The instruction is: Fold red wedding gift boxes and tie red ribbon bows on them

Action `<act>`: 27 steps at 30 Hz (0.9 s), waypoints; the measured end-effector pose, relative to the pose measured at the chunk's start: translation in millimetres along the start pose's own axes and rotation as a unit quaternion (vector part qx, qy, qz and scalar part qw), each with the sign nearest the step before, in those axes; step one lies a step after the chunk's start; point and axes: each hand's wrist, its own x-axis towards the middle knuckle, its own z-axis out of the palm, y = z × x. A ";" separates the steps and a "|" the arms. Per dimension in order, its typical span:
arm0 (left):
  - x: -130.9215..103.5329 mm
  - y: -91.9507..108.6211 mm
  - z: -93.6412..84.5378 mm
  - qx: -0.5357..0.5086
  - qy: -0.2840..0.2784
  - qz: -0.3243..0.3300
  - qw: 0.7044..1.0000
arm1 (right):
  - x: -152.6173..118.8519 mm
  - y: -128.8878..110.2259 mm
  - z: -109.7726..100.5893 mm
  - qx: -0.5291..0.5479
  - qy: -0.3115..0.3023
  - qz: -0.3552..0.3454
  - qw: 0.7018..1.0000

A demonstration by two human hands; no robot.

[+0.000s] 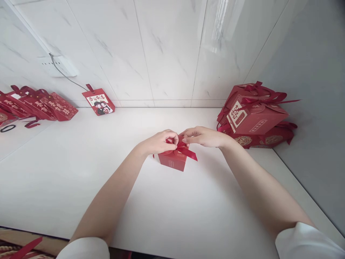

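A small red gift box (172, 162) stands upright on the white table (161, 201), in front of me. Across its top runs a dark red ribbon (191, 154), one tail of which hangs over the right side. My left hand (161, 142) is at the top left of the box, thumb and forefinger pinched on the ribbon near its middle. From the other side my right hand (202, 136) reaches in, its fingers bent together at the ribbon on the box's top right. The knot or loop between the hands is partly hidden by the fingers.
Several red gift boxes (265, 120) with ribbon bows are stacked at the right, against the grey wall. A red card box (100, 104) stands at the back, beside a cable. Several folded red boxes (63, 108) and black-handled scissors (8, 128) lie at the left.
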 end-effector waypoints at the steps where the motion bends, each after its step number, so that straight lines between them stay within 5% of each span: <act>1: 0.2 -0.1 0.0 0.001 0.001 0.000 1.000 | 0.1 0.3 0.2 0.004 -0.004 -0.001 1.000; 6: -3.5 -2.5 -10.1 -0.028 -0.007 0.024 0.999 | -1.9 -1.6 1.0 0.023 -0.020 -0.003 1.000; 12: -18.3 -10.9 -38.4 -0.029 0.069 -0.003 0.997 | -4.2 -10.5 1.9 0.051 0.014 -0.011 0.999; 17: -23.6 -18.6 -48.3 0.014 0.000 0.006 1.000 | 0.7 -8.7 5.8 0.055 0.036 -0.018 0.998; 27: -19.6 -21.2 -45.1 0.003 -0.065 0.017 0.998 | 0.4 -2.9 3.5 0.081 -0.015 -0.065 0.994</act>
